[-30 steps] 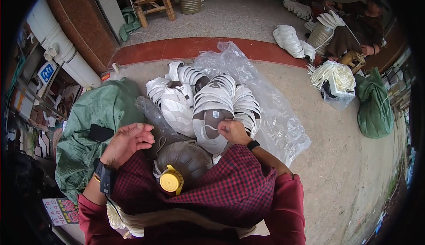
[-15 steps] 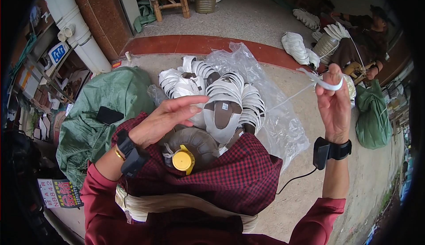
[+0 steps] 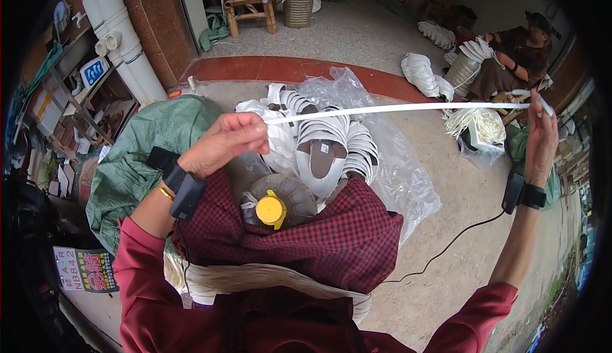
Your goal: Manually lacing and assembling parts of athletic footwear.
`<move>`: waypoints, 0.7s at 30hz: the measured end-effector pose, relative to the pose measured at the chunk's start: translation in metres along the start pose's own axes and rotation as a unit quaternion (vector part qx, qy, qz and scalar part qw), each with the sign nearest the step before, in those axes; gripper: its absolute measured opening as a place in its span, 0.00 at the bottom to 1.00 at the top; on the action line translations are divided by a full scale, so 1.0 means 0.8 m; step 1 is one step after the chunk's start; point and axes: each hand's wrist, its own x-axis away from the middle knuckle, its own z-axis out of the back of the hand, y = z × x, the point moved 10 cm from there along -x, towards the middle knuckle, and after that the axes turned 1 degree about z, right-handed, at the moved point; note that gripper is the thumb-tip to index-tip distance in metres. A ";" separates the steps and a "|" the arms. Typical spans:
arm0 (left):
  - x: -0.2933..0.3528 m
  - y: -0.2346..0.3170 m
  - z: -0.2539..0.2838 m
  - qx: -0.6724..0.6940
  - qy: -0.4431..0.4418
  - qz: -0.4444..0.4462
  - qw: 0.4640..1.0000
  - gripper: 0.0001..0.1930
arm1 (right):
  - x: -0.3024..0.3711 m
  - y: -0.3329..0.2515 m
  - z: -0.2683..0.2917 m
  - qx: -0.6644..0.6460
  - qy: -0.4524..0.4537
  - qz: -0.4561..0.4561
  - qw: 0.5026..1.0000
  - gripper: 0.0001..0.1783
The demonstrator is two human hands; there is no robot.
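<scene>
A flat white strip [image 3: 395,108] is drawn out almost level in front of me, pulled nearly straight. My left hand [image 3: 239,137] pinches its left end between thumb and fingers. Out at the far right, my raised right hand [image 3: 542,139] is closed on the other end, and a short piece sticks out past the fingers. Below the strip lie stacked white shoe uppers [image 3: 322,173] with brown insides, fanned out in rows. A clear brown-tinted jug [image 3: 295,194] with a yellow cap [image 3: 271,210] stands against them, by red-and-black checked cloth [image 3: 325,254] over my lap.
Clear plastic sheeting [image 3: 408,187] spreads under the uppers. To the left bulges a green sack [image 3: 121,181] with a dark phone-like object on it. A bundle of pale strips [image 3: 478,127] lies at right. Beyond sits another person [image 3: 523,60] beside a jug and more white pieces.
My right hand has moved outward to the right and slightly down. My left hand, earlier with fingers extended, now pinches the strip, which has gone from slack to stretched between both hands.
</scene>
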 end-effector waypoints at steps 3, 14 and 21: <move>0.008 0.017 0.066 0.085 0.064 -0.047 0.993 0.13 | 0.058 0.104 0.026 -0.056 0.006 -0.126 0.990 0.09; -0.010 0.074 0.109 0.011 0.121 -0.079 0.990 0.15 | 0.198 0.242 -0.198 0.074 -0.249 -0.283 0.923 0.03; -0.054 0.039 -0.012 -0.060 -0.052 0.009 0.997 0.21 | 0.192 0.115 -0.398 0.017 -0.395 -0.237 0.887 0.05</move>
